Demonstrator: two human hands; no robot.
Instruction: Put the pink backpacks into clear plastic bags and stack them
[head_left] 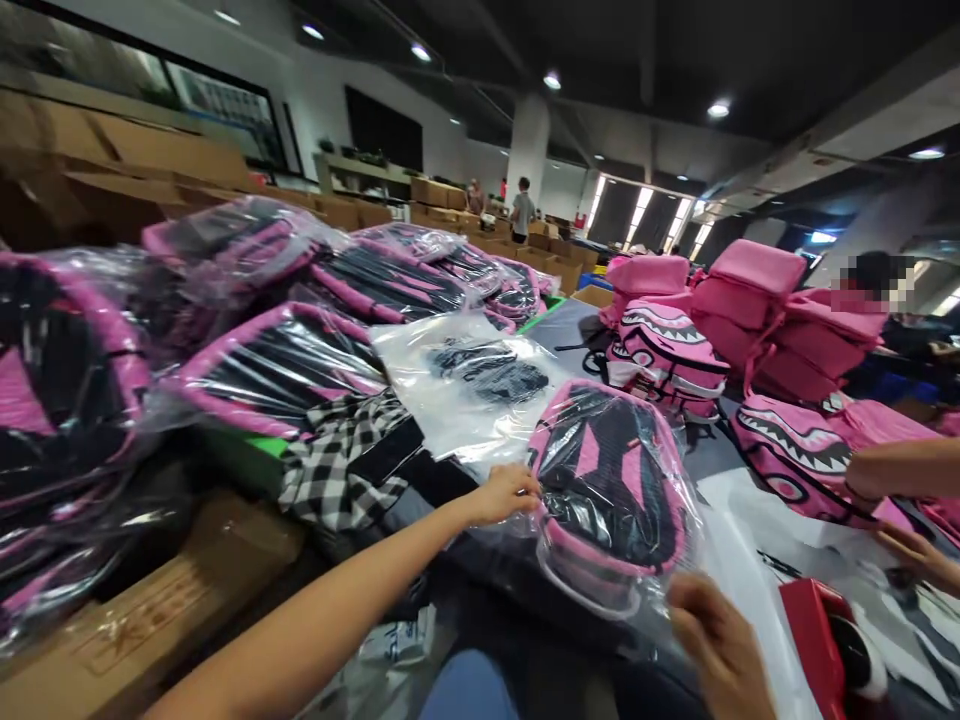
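Note:
A pink and black backpack (611,480) lies in front of me inside a clear plastic bag (589,585), its black mesh back facing up. My left hand (508,494) is closed on the bag's left edge, beside the backpack. At the lower right corner, my right hand (712,630) has curled fingers on the loose plastic and is somewhat blurred. Just beyond the backpack lies a stack of clear plastic bags (487,375). A black-and-white checked cloth (345,460) rests to the left of these bags.
Bagged backpacks (277,360) are heaped at left above a cardboard box (165,600). Unbagged pink backpacks (667,355) stand at right. A co-worker's hand (919,550) reaches in at right, near a red object (817,640). People (523,210) stand farther back.

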